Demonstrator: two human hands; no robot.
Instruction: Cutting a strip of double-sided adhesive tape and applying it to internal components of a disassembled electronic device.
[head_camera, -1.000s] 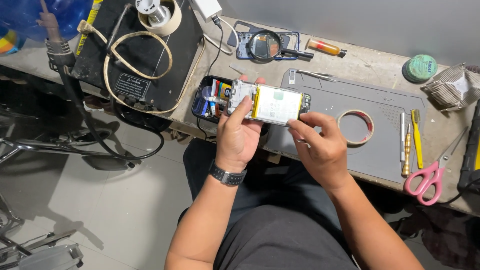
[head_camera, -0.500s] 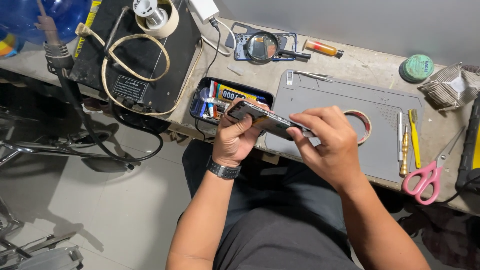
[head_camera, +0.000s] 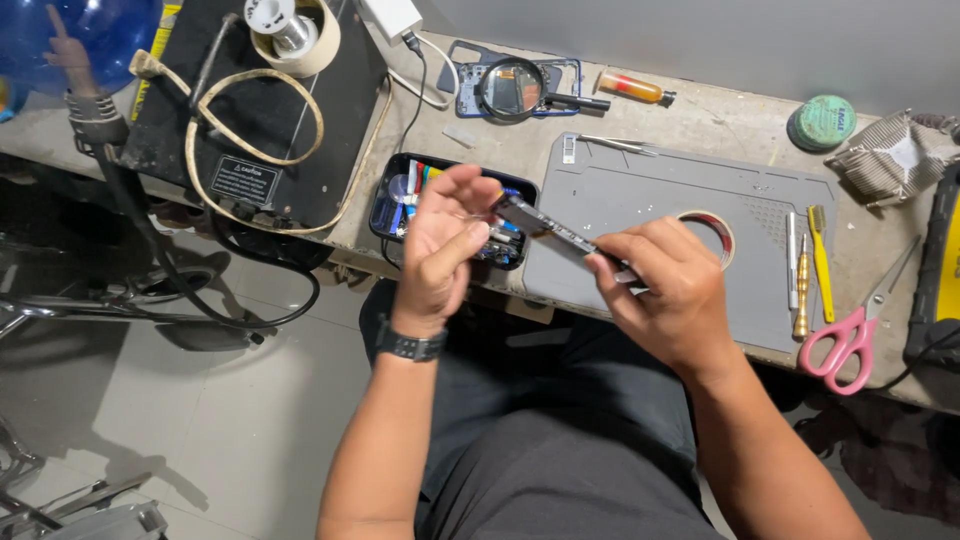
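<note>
Head view: the opened phone is held edge-on above the near edge of the bench, over the person's lap, between the grey work mat and the black parts tray. The right hand grips its right end, fingers closed around it. The left hand has its fingers curled at the left end, thumb raised; whether they pinch it cannot be told. Risk noted: held clear of the bench, the phone could slip and fall to the floor; twisting it could strain its internals.
</note>
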